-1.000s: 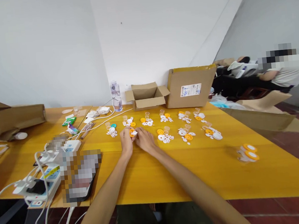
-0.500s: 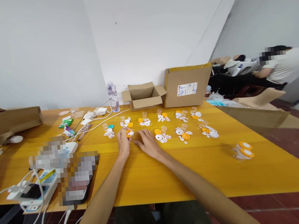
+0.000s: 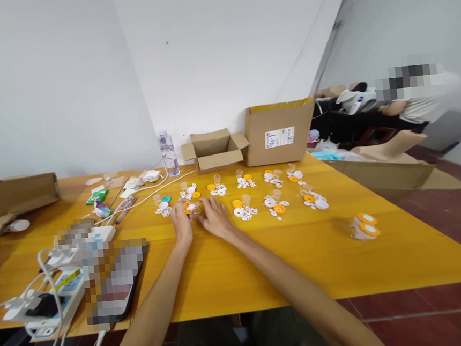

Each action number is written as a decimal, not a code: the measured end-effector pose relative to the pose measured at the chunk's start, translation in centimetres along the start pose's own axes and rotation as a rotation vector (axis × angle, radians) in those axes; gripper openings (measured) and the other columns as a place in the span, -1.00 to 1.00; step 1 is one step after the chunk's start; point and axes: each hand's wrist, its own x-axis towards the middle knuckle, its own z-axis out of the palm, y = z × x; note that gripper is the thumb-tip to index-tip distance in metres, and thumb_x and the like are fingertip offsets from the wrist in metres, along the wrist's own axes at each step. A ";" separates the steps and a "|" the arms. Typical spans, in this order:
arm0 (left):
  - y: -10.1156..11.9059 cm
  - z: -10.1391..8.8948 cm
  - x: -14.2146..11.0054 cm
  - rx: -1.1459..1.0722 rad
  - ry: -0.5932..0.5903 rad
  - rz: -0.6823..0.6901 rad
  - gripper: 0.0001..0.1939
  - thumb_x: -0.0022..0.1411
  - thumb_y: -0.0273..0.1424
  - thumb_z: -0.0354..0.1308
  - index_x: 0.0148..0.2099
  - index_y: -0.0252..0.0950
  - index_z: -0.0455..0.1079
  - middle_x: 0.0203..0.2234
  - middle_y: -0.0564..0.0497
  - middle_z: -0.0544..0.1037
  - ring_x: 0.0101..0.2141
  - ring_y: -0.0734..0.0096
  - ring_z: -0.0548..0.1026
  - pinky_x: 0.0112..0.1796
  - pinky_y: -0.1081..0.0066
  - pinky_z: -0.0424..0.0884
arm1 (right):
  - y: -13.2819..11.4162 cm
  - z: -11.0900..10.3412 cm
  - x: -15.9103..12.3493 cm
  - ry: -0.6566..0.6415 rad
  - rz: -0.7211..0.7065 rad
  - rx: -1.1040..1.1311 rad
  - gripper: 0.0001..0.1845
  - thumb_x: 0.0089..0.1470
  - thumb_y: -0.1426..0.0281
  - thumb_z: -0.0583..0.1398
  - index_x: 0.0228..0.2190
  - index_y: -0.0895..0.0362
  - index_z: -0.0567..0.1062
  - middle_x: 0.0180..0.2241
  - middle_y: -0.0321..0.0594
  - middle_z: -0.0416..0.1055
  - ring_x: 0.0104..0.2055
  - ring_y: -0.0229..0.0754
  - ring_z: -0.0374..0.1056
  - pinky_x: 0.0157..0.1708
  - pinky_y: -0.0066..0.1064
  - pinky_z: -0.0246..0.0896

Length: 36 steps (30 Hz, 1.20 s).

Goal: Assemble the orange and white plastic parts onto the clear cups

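Note:
My left hand [image 3: 181, 223] is closed around an orange ring-shaped cap [image 3: 187, 207] with small white pieces [image 3: 192, 206] at it. Right beside it, my right hand [image 3: 215, 217] has its thumb and fingers on a small clear plastic cup [image 3: 197, 210], close against the cap. Fingers partly cover both parts. Just beyond the hands lies a group of white discs [image 3: 191, 190], with an orange cap [image 3: 196, 195]. To the left of my left hand sits a teal cap [image 3: 166, 199] with white perforated discs [image 3: 163, 209].
Several similar groups, one with an orange cap [image 3: 279, 209], spread rightward. Two assembled orange-topped cups [image 3: 368, 229] stand at right. Behind are an open carton [image 3: 219, 160], a large cardboard box [image 3: 279, 136] and a bottle [image 3: 168, 154]. A phone [image 3: 121, 282] and power strip [image 3: 73, 283] lie left.
My right hand has moved in beside my left, and a clear cup now shows at its fingers. The left hand keeps the orange cap. The whole view has shifted slightly.

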 end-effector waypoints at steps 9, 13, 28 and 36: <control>0.2 0.1 -0.3 0.073 -0.019 -0.032 -0.75 0.10 -0.30 0.06 -0.58 -0.24 0.20 -0.77 0.20 0.17 -0.73 0.61 0.10 -0.68 0.57 0.03 | 0.9 0.6 1.2 0.075 -0.011 0.097 -0.92 0.15 0.42 0.20 -0.26 0.08 0.44 -0.18 -0.13 0.37 -0.07 -0.04 0.30 -0.03 -0.22 0.22; 0.2 0.1 -0.3 0.096 -0.045 -0.034 -0.76 0.09 -0.31 0.04 -0.59 -0.24 0.20 -0.78 0.19 0.16 -0.72 0.59 0.09 -0.67 0.56 0.03 | 2.1 1.0 1.1 0.121 -0.030 0.143 -0.91 0.11 0.41 0.23 -0.29 0.07 0.41 -0.19 -0.16 0.35 -0.08 -0.05 0.31 0.00 -0.18 0.25; -0.3 0.3 -0.8 0.244 -0.178 0.074 -0.77 0.12 -0.35 0.06 -0.56 -0.24 0.32 -0.72 0.16 0.25 -0.64 0.50 0.21 -0.55 0.49 0.18 | 1.9 -0.9 -3.7 0.301 -0.203 0.427 -0.73 0.20 0.37 0.13 -0.04 0.04 0.39 -0.14 -0.15 0.44 -0.10 -0.08 0.39 -0.02 -0.19 0.34; -0.9 0.0 -1.6 0.442 -0.377 0.230 -0.64 0.16 -0.18 0.16 -0.60 -0.22 0.26 -0.71 0.16 0.29 -0.59 0.45 0.24 -0.48 0.45 0.17 | 1.9 -1.3 -4.7 0.267 -0.190 0.509 -0.82 0.21 0.34 0.08 -0.19 0.04 0.45 -0.25 -0.19 0.50 -0.26 -0.13 0.41 -0.17 -0.29 0.37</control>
